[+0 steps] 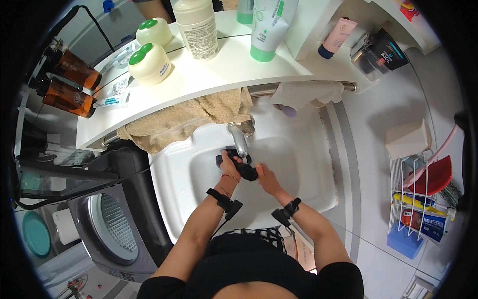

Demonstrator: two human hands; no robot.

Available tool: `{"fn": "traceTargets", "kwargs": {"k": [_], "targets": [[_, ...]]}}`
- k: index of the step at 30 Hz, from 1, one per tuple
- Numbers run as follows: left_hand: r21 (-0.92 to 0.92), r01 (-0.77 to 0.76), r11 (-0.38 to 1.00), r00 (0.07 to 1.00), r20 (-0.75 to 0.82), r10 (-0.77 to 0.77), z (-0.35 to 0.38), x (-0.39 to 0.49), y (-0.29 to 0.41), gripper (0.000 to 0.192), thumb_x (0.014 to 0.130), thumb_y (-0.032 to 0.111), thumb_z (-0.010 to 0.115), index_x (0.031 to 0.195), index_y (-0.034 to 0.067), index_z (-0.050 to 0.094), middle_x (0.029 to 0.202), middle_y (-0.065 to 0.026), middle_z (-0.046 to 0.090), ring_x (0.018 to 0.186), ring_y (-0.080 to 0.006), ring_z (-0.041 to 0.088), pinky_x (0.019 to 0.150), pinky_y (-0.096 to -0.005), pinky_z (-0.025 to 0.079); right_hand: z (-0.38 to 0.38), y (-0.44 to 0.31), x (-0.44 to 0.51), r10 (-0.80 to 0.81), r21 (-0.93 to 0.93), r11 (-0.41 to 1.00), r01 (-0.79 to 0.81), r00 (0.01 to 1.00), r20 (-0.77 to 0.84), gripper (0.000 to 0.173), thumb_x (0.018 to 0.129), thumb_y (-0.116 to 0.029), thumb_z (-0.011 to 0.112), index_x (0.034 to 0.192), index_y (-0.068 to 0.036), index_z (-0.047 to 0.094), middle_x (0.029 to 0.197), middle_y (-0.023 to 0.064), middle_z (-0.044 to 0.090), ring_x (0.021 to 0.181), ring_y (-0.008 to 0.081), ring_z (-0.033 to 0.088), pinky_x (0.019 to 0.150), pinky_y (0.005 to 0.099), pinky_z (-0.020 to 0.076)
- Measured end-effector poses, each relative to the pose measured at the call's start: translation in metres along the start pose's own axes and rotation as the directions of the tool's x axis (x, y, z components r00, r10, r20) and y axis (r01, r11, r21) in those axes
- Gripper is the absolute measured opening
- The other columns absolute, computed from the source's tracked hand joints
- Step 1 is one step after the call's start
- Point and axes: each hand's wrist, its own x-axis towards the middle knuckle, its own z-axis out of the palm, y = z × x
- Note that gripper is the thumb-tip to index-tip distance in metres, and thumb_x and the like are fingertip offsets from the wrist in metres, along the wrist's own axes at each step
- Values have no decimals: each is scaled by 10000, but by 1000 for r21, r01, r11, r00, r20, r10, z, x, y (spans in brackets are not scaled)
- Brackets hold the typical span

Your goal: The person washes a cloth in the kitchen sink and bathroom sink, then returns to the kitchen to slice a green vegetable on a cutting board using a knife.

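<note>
A dark wet-looking cloth [246, 171] is stretched between my two hands over the white washbasin [313, 187]. My left hand [228, 166] grips its left part, with some of the cloth bunched beyond the fingers. At the cloth's right end, my right hand [266, 177] pinches it. The chrome faucet [238, 138] reaches out just above the cloth, its spout tip close to my left fingers. Whether water is running cannot be made out. Black straps with small devices sit on both wrists, and a red bracelet circles the left one.
A tan towel [194, 116] and a pale cloth [306, 93] hang on the rail behind the basin. Above is a white shelf [227, 71] with jars, bottles and tubes. A washing machine [112, 231] stands at left; a wire rack [410, 198] with brushes hangs at right.
</note>
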Motion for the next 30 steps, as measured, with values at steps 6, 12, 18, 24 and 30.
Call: {"fn": "traceTargets", "kwargs": {"k": [6, 12, 18, 24, 30], "targets": [[-68, 134, 989, 971, -189, -144, -10, 3, -1, 488, 941, 560, 469, 799, 93, 461, 662, -47, 505, 581, -203, 520, 594, -369, 508, 15, 10, -23, -830, -752, 251, 609, 535, 157, 508, 826, -68, 613, 1320, -96, 503, 1381, 143, 416, 1242, 384, 413, 1012, 450, 399], [-303, 224, 926, 974, 89, -206, -11, -25, -20, 417, 1008, 469, 405, 889, 75, 476, 735, -49, 548, 735, -215, 564, 812, -369, 507, 28, 4, 20, -690, -561, 660, 500, 699, -188, 551, 716, -20, 698, 1231, -103, 519, 1066, 139, 562, 973, 387, 597, 817, 448, 506], [76, -146, 986, 968, 215, 127, -9, -35, -19, 152, 938, 196, 545, 878, 61, 509, 752, -49, 551, 757, -212, 570, 820, -364, 492, 36, 1, 26, -628, -208, 774, 598, 767, -133, 190, 772, -67, 677, 930, -51, 573, 822, 150, 650, 723, 362, 637, 587, 390, 511], [316, -36, 948, 859, 495, -132, -31, -37, 9, 156, 868, 182, 620, 811, 54, 552, 666, -38, 515, 662, -201, 540, 654, -323, 482, 27, -10, 9, 110, 67, 983, -170, 844, 525, 159, 825, -185, 662, 805, -86, 538, 699, 30, 572, 552, 139, 551, 442, 256, 385], [484, 128, 866, 846, 402, -350, -26, -45, 34, 292, 934, 351, 613, 848, 78, 554, 692, -5, 512, 579, -113, 481, 557, -251, 436, 40, -8, -29, 5, 312, 831, -461, 567, 824, 441, 907, -472, 623, 981, -45, 543, 827, 61, 603, 666, 150, 589, 511, 227, 444]]}}
